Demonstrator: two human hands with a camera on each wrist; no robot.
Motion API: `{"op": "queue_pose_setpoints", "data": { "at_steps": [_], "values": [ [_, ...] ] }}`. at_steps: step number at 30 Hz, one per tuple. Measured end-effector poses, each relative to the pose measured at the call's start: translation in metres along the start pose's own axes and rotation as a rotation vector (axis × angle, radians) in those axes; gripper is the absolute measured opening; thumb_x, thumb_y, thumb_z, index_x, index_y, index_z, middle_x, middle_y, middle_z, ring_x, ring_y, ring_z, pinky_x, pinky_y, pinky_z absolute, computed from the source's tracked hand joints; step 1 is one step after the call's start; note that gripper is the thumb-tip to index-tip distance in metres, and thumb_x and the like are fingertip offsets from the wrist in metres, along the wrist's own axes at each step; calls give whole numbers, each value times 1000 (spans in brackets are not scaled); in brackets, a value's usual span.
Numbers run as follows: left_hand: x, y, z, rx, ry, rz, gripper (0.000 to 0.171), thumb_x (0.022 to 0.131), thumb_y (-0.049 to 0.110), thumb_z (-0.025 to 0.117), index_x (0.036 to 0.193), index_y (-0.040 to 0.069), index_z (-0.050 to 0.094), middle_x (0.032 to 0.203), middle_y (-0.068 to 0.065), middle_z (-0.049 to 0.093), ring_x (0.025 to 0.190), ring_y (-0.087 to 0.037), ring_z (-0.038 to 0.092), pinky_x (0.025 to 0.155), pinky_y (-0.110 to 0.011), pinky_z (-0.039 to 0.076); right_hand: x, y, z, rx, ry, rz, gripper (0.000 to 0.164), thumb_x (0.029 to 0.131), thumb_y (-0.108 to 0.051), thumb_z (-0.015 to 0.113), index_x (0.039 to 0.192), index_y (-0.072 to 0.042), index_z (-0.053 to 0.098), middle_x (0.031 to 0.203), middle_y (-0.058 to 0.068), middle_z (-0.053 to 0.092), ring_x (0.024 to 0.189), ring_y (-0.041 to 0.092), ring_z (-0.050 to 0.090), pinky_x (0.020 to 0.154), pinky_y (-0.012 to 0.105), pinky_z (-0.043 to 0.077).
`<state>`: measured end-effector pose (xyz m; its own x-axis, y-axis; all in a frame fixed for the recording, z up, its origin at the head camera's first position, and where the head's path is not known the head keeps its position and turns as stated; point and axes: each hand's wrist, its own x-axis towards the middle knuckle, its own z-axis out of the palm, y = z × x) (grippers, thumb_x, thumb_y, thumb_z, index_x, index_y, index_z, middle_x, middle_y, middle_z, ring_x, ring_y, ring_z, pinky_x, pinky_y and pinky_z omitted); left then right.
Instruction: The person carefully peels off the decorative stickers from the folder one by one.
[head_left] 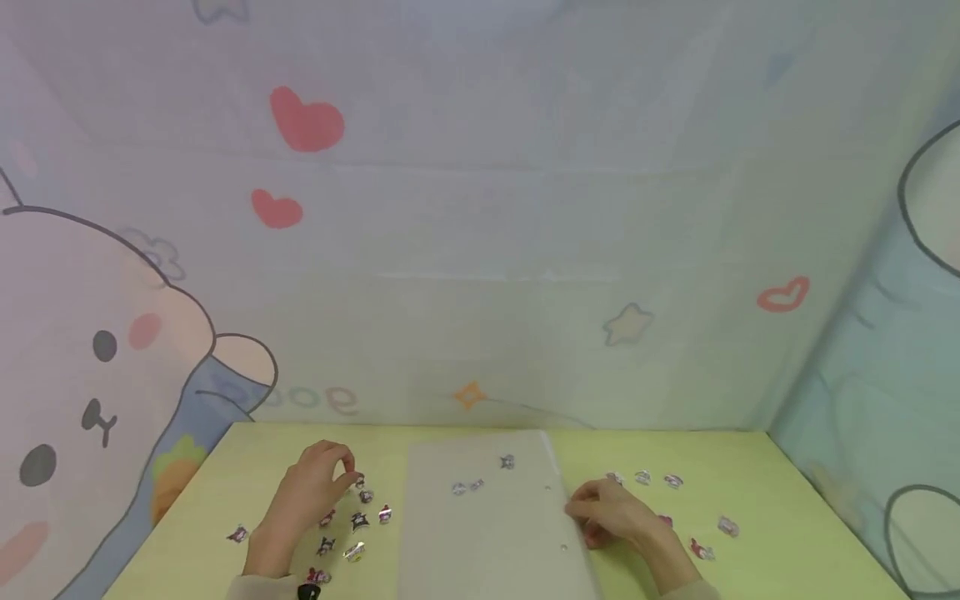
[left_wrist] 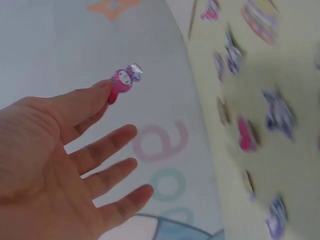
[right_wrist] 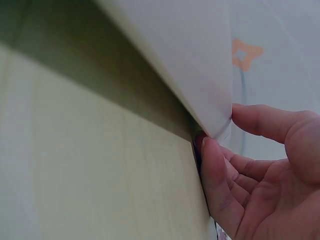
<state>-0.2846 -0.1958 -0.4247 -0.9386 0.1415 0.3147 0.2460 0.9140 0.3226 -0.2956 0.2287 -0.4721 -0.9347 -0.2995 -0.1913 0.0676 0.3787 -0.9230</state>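
Observation:
My left hand (head_left: pixel 306 492) hovers over the left part of the table. Its thumb and index finger pinch a small pink cartoon-character sticker (left_wrist: pixel 121 81); the other fingers are spread in the left wrist view. A white sheet (head_left: pixel 480 550) lies in the middle of the table, with a few small character stickers (head_left: pixel 507 461) on its upper part. At its right edge, my right hand (head_left: pixel 615 510) grips the border between thumb and finger. The right wrist view shows this white sheet (right_wrist: pixel 185 55) raised off the table along that edge. A small dark red bit shows by the fingertip.
Several loose character stickers (head_left: pixel 360 521) lie left of the sheet, under and around the left hand. More stickers (head_left: pixel 727 526) are scattered to the right. Behind the yellow table (head_left: pixel 795 533) hangs a printed cloth backdrop (head_left: pixel 480 250). A black object (head_left: pixel 308 591) sits by the left wrist.

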Motion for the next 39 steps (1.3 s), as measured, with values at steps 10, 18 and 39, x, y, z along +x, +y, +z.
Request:
{"op": "queue_pose_setpoints", "data": {
  "at_steps": [10,18,39],
  "values": [
    [-18,-48,-23,32,-102,-125,18,76,25,67,72,19,51,89,-2,57,79,-22,49,50,-35,36,-2,-1,-6,9,9,0,37,82,-19,61,105,8,51,78,14,54,55,20,54,55,38,50],
    [-27,-76,-41,-13,-145,-176,18,78,25,65,76,15,50,81,-5,52,63,-18,43,45,-31,33,-5,1,0,7,20,8,38,81,-19,62,105,8,51,79,13,54,55,19,55,55,37,50],
    [-25,-95,-35,127,-323,-260,18,78,23,66,71,14,52,72,1,49,71,-24,43,56,-45,33,-3,-4,3,-3,3,-6,34,81,-19,61,101,7,52,76,13,54,55,20,55,56,38,50]
  ]
}}
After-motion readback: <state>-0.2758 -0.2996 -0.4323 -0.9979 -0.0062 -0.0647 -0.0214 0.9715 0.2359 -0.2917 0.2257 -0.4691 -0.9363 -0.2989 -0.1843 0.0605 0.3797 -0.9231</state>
